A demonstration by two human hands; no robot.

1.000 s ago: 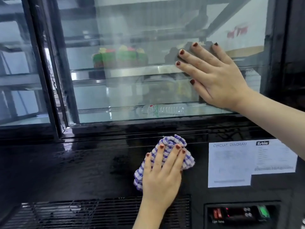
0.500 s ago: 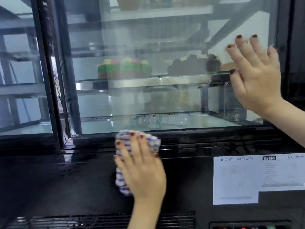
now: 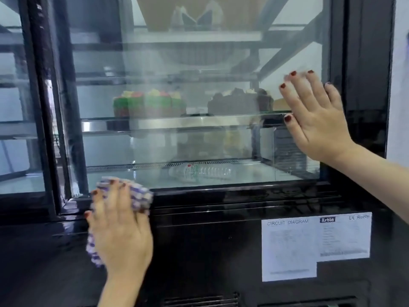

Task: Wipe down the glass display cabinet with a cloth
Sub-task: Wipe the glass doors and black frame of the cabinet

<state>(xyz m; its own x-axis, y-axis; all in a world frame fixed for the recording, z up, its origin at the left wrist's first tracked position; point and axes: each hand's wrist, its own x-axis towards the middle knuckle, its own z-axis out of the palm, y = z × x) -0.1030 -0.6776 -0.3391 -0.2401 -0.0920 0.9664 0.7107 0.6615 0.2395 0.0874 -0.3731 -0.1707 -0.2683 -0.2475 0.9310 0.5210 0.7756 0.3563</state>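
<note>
The glass display cabinet (image 3: 199,69) fills the view, with a sliding glass door in a black frame above a black lower panel. My left hand (image 3: 119,231) lies flat with straight fingers on a blue-and-white checked cloth (image 3: 141,196), pressing it against the black frame at the glass door's lower left corner. Part of the cloth sticks out under the heel of the hand. My right hand (image 3: 316,120) rests open and flat against the glass near the door's right edge, fingers spread upward.
Inside, a green decorated cake (image 3: 150,105) and a dark cake (image 3: 239,100) sit on the middle shelf; a plastic water bottle (image 3: 199,171) lies on the cabinet floor. A white circuit diagram sticker (image 3: 309,244) is on the lower panel. A vent grille (image 3: 199,301) runs along the bottom.
My left hand has slid the cloth up and to the left, from the lower panel to the door's bottom corner. My right hand moved right along the glass toward the frame.
</note>
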